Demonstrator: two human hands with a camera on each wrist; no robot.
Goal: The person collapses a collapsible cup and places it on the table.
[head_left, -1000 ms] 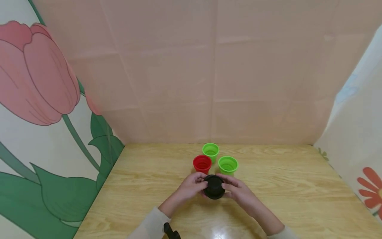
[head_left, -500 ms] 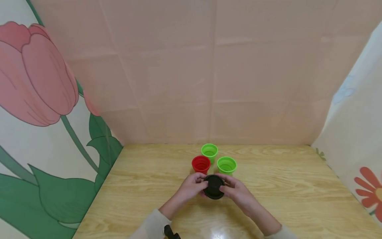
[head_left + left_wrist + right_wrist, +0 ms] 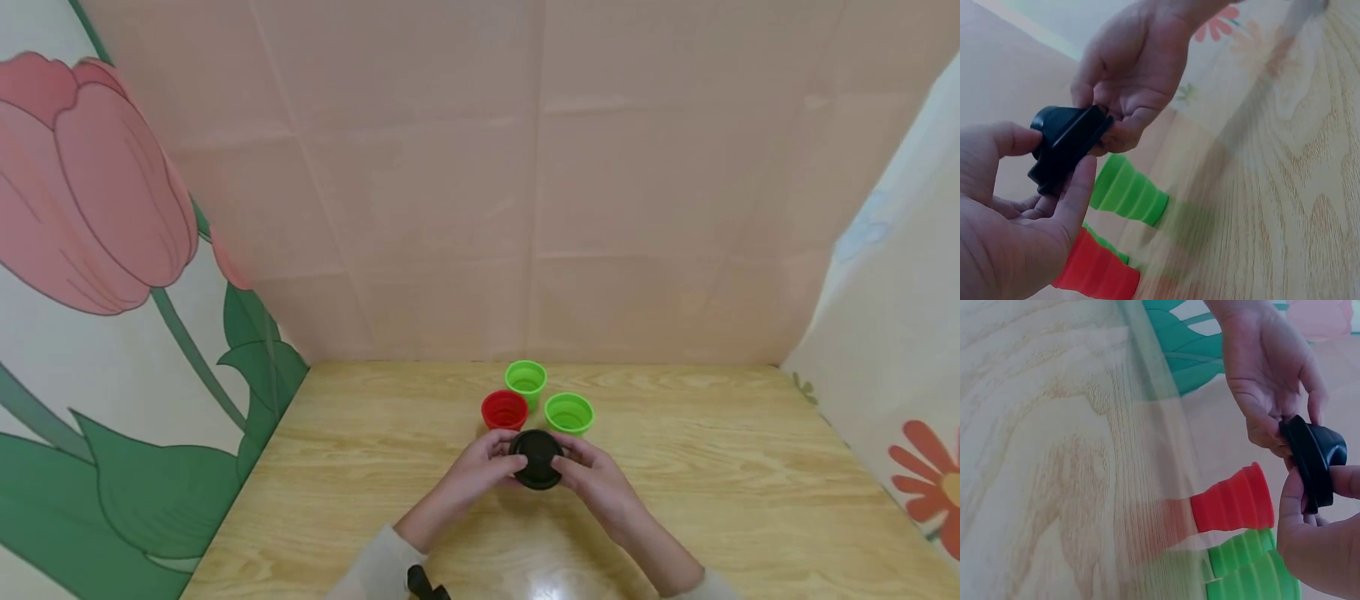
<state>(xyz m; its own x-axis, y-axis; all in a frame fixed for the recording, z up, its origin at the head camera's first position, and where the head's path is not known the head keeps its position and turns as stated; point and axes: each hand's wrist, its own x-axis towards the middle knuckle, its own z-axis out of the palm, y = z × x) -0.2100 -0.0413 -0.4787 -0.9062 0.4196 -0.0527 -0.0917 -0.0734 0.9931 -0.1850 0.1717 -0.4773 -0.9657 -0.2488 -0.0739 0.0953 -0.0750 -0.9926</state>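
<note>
A black collapsible cup (image 3: 536, 461), squashed short, is held above the table with its round underside toward the head camera. My left hand (image 3: 483, 462) pinches its left side, thumb on the near face and fingers behind. Its right side is gripped by my right hand (image 3: 596, 477) in the same way. In the left wrist view the black cup (image 3: 1065, 142) shows a wide rim and a narrower dented end. Just beyond the hands stand a red ribbed cup (image 3: 505, 408) and two green ribbed cups, one behind (image 3: 526, 377) and one to the right (image 3: 569, 412), mouths up.
The wooden table (image 3: 360, 450) reaches back to a pinkish cloth backdrop (image 3: 420, 208). A tulip-printed panel (image 3: 112, 192) borders the left side, and a flower-printed panel (image 3: 900, 375) the right. A small black object (image 3: 426, 583) shows by the left sleeve.
The black cup and both hands have moved slightly away, toward the standing cups. My right thumb has shifted further onto the cup's near face. The red and green cups have stayed in place.
</note>
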